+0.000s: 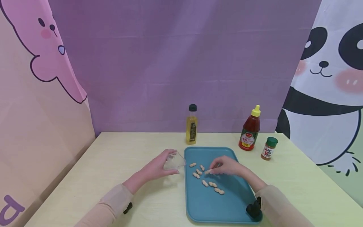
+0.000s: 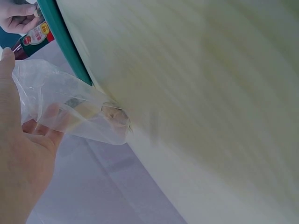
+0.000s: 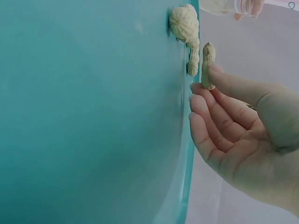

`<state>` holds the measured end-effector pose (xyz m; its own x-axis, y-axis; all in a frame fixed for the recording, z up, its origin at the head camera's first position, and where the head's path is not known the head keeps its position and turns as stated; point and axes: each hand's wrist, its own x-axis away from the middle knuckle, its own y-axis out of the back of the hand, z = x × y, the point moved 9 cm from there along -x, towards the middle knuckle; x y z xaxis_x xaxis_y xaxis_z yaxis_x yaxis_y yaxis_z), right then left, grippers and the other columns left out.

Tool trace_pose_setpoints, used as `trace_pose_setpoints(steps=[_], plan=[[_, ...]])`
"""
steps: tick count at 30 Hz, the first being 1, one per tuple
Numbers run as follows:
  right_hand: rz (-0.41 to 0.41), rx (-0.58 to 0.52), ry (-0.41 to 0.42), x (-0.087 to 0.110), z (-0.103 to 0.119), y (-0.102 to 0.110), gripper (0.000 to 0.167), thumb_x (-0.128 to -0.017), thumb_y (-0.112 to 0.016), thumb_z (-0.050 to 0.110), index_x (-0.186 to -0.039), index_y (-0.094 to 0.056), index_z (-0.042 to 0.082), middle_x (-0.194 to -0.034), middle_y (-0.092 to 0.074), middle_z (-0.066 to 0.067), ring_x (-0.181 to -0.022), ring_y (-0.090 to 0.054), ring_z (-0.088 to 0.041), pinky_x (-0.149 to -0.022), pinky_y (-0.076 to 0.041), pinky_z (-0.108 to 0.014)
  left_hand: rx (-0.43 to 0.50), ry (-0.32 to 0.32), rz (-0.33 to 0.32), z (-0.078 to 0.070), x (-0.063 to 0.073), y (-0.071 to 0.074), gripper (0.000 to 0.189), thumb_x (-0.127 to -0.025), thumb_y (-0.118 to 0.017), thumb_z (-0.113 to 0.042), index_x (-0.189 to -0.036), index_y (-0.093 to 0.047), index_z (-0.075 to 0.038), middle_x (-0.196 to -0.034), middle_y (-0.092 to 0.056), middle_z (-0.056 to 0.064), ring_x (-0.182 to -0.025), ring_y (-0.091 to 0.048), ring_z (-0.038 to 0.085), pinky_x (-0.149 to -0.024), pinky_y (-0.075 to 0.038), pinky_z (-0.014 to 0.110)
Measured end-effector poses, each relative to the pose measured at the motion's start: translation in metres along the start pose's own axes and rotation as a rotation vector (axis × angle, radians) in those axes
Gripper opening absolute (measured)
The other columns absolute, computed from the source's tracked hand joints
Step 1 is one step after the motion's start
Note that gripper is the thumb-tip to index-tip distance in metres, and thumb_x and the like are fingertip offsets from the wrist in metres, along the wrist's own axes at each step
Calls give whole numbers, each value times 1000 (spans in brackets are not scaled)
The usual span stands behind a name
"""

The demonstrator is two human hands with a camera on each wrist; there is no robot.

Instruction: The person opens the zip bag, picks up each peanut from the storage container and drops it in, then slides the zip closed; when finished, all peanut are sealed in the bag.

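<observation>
**Gripping Container at Left, Pinching Peanut at Right**

Locate the purple backdrop [image 1: 184, 69] behind the pale table [image 1: 136, 145]; refer to the head view for the layout of both.

Find the blue tray [image 1: 215, 206] on the table, right of centre. Expect only its edge in the left wrist view, and a close stretch of its surface in the right wrist view.

Note the left hand [image 1: 158, 164], left of the tray: thumb and fingers parted by the width of a clear container [image 1: 175, 161] and curved round it. Note the right hand [image 1: 227, 166], over the tray: thumb and forefinger closed in a pinch, remaining fingers loosely bent. Consult the right wrist view for this detail, partly concealed in the head view.

Beyond the tray, identify the red bottle [image 1: 249, 132], also partly visible from the left wrist, then the oil bottle [image 1: 191, 127]. Use the head view alone for the green-capped jar [image 1: 269, 148].

Discern a tan shape [image 2: 115, 114] at the container's narrow end, only in the left wrist view; too blurred to identify.

Count seven loose peanuts [image 1: 205, 183] on the tray from the head view; overlapped in the right wrist view. Between right thumb and forefinger, observe one peanut [image 3: 208, 58].
</observation>
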<state>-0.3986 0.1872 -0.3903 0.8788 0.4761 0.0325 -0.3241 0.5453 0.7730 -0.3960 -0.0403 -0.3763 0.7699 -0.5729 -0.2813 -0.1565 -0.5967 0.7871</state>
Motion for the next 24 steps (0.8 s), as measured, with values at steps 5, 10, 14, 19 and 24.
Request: trace_pose_setpoints(steps=[5,10,14,19,24], plan=[[-39,4,18,-1,7,4,22,-86,-68,26,-99,-68,8,-93,-68,-2,-86,-60,-16,-77,-54,-36,4,0,-4,-1,0,1,80,-79,-73,-42,-142,-33,-13,-138,-47,3,-123,-50,20,-101,-44,38],[-77,-2,55,-4,16,6,27,-88,-66,28,-104,-68,7,-97,-69,-4,-91,-62,-18,-81,-54,-39,2,-1,-6,-3,0,2,79,-79,-73,-41,-142,-33,-12,-138,-47,4,-122,-50,21,-101,-44,38],[-106,-17,75,-7,24,5,25,-88,-65,28,-104,-69,9,-98,-69,-3,-94,-62,-19,-82,-54,-38,3,5,-3,-3,0,2,80,-79,-74,-41,-142,-33,-13,-139,-46,3,-123,-49,20,-101,-44,38],[-145,-56,87,-10,35,5,25,-88,-65,32,-105,-68,14,-99,-69,-1,-91,-62,-16,-80,-54,-35,8,5,-1,-2,-1,2,80,-79,-74,-40,-142,-33,-13,-139,-46,3,-123,-49,21,-101,-44,38],[-182,-99,117,-14,48,2,25,-88,-65,33,-105,-68,14,-97,-69,-1,-87,-63,-17,-77,-53,-31,19,0,-4,-2,-1,1,79,-79,-74,-40,-142,-33,-13,-139,-46,3,-123,-49,21,-101,-44,39]])
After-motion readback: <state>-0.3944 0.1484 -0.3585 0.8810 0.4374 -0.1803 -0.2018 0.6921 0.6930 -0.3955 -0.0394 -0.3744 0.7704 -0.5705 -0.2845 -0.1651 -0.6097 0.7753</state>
